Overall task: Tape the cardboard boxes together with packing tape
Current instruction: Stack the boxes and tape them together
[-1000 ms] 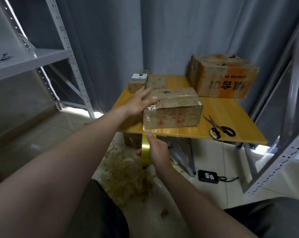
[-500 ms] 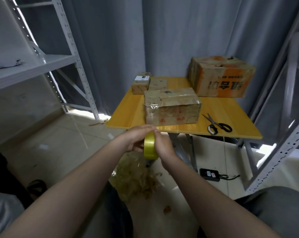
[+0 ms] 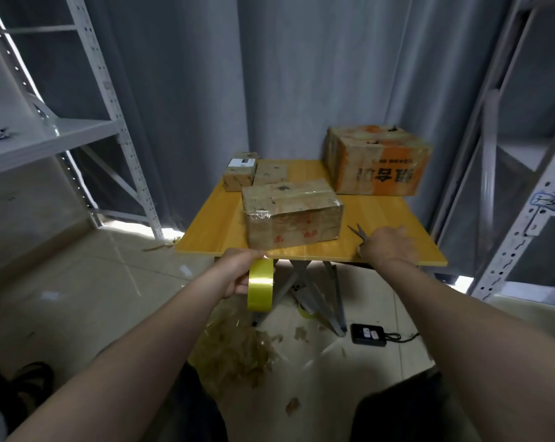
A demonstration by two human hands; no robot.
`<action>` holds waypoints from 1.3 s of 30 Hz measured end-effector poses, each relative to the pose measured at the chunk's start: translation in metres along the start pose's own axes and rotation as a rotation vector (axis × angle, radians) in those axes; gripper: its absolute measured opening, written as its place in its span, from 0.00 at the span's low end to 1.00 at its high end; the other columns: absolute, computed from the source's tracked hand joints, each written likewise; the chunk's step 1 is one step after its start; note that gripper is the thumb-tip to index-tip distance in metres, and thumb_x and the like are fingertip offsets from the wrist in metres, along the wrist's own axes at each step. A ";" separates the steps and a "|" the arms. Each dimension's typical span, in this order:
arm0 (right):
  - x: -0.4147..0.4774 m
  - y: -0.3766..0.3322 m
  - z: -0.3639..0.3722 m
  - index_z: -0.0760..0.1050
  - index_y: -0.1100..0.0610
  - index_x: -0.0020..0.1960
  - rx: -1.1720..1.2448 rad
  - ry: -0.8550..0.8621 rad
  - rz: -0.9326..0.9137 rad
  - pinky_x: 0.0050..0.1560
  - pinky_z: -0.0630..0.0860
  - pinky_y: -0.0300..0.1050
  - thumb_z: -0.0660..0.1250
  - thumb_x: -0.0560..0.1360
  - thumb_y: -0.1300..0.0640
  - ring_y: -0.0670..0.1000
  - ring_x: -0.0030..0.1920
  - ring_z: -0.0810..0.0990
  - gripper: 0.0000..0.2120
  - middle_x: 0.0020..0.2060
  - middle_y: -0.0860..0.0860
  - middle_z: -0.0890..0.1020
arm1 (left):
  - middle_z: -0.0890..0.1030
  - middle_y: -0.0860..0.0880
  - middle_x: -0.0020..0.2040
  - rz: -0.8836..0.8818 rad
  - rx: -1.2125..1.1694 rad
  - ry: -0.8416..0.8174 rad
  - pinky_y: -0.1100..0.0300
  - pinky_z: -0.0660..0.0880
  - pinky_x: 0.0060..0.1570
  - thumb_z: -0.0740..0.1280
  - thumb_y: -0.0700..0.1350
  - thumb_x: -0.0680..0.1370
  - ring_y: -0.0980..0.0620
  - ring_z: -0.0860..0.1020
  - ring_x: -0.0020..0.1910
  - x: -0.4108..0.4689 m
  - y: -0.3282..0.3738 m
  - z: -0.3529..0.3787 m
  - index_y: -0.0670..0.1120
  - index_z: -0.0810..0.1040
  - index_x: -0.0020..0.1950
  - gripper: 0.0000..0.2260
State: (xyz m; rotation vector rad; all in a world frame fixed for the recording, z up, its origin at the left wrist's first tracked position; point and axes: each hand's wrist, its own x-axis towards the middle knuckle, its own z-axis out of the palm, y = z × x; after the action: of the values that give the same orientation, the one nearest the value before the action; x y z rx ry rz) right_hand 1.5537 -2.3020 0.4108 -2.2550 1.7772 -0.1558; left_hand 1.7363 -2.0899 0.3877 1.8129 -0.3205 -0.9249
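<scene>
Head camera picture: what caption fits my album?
Left hand holds yellow tape roll; right hand covers scissors beside the cardboard box.

L hand (image 3: 237, 271) & R hand (image 3: 387, 247) bare | forearms (image 3: 148, 339) bare | dark legwear (image 3: 406, 406) over both knees, btm edge

We identify the tape roll (image 3: 260, 288) as glossy yellow plastic film. The worktop (image 3: 212, 228) has a smooth, wood-grain surface with a light sheen. The middle box (image 3: 293, 215) is brown cardboard under shiny, wrinkled clear tape. The large box (image 3: 378, 161) is orange-printed cardboard, also glossy with tape. The scissors (image 3: 357, 232) show bare metal blades. We record the shelving (image 3: 110, 100) as white-painted, perforated metal, the curtain (image 3: 301, 74) as matt grey cloth, and the floor (image 3: 78, 282) as reflective tile.
</scene>
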 end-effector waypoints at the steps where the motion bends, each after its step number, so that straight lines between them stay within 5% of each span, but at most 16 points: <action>1: 0.004 0.005 0.000 0.77 0.57 0.68 -0.018 -0.026 0.004 0.60 0.76 0.55 0.69 0.80 0.43 0.63 0.64 0.75 0.23 0.66 0.59 0.71 | 0.89 0.44 0.46 -0.004 0.001 0.001 0.55 0.82 0.37 0.69 0.48 0.82 0.47 0.84 0.40 0.001 0.000 0.000 0.44 0.81 0.58 0.09; 6: 0.008 0.008 0.001 0.81 0.57 0.59 -0.026 -0.018 -0.048 0.48 0.78 0.50 0.72 0.78 0.43 0.62 0.56 0.81 0.19 0.57 0.58 0.80 | 0.88 0.44 0.47 -0.028 0.009 -0.006 0.58 0.80 0.29 0.69 0.48 0.82 0.49 0.83 0.34 0.004 0.001 0.001 0.43 0.80 0.62 0.12; 9: 0.010 0.005 0.001 0.77 0.56 0.45 0.047 -0.028 -0.034 0.41 0.73 0.47 0.74 0.77 0.44 0.59 0.48 0.80 0.15 0.46 0.56 0.81 | 0.88 0.43 0.48 -0.029 -0.004 0.001 0.56 0.81 0.33 0.69 0.47 0.82 0.47 0.83 0.38 0.004 0.000 0.001 0.43 0.80 0.62 0.11; 14: 0.013 -0.010 -0.003 0.78 0.57 0.41 0.922 -0.073 0.022 0.29 0.69 0.43 0.66 0.82 0.50 0.53 0.29 0.77 0.15 0.35 0.56 0.80 | 0.85 0.37 0.58 -0.018 -0.009 0.015 0.57 0.79 0.30 0.69 0.46 0.81 0.49 0.79 0.29 0.001 0.000 -0.001 0.41 0.80 0.64 0.14; 18: 0.001 -0.024 -0.008 0.80 0.62 0.57 1.398 -0.431 -0.284 0.21 0.71 0.40 0.66 0.83 0.58 0.48 0.25 0.75 0.08 0.42 0.56 0.84 | 0.85 0.38 0.59 -0.012 -0.019 0.010 0.56 0.79 0.30 0.71 0.46 0.80 0.45 0.82 0.40 -0.003 0.000 -0.001 0.41 0.79 0.64 0.14; 22: -0.009 -0.024 -0.016 0.82 0.63 0.56 1.008 -0.889 -0.454 0.32 0.83 0.42 0.79 0.70 0.55 0.51 0.33 0.81 0.19 0.39 0.55 0.85 | 0.87 0.39 0.54 -0.003 -0.040 0.004 0.58 0.79 0.28 0.71 0.46 0.80 0.45 0.82 0.39 -0.006 -0.002 -0.002 0.43 0.81 0.59 0.10; 25: -0.013 -0.020 -0.020 0.79 0.65 0.56 0.593 -1.107 -0.461 0.39 0.85 0.44 0.79 0.69 0.54 0.51 0.36 0.83 0.21 0.34 0.52 0.84 | 0.84 0.42 0.38 0.019 -0.060 0.013 0.60 0.76 0.24 0.70 0.45 0.81 0.49 0.80 0.27 -0.006 -0.003 -0.003 0.43 0.81 0.50 0.05; 28: -0.009 -0.017 -0.020 0.82 0.64 0.57 0.454 -1.033 -0.412 0.44 0.85 0.48 0.80 0.69 0.54 0.51 0.36 0.83 0.21 0.34 0.54 0.82 | 0.80 0.44 0.37 0.023 -0.050 0.019 0.60 0.77 0.24 0.70 0.45 0.82 0.50 0.77 0.23 -0.004 -0.005 -0.004 0.44 0.80 0.49 0.05; 35: -0.004 -0.045 -0.023 0.79 0.67 0.61 0.340 -1.010 -0.459 0.45 0.86 0.49 0.82 0.63 0.53 0.51 0.37 0.82 0.30 0.34 0.53 0.82 | 0.85 0.36 0.56 0.029 -0.079 -0.029 0.51 0.82 0.41 0.71 0.46 0.81 0.42 0.82 0.46 -0.004 -0.007 -0.005 0.44 0.82 0.58 0.08; 39: -0.001 -0.064 -0.025 0.79 0.67 0.63 0.270 -1.033 -0.507 0.46 0.85 0.49 0.83 0.62 0.53 0.51 0.38 0.82 0.34 0.32 0.52 0.83 | 0.86 0.38 0.55 0.024 -0.080 -0.040 0.52 0.83 0.39 0.71 0.47 0.81 0.42 0.84 0.45 -0.005 -0.006 -0.005 0.45 0.82 0.59 0.09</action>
State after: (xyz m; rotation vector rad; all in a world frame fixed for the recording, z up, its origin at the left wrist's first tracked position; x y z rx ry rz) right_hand 1.6075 -2.2912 0.4519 -1.9420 0.6098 0.5438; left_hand 1.7357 -2.0815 0.3856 1.7158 -0.3251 -0.9456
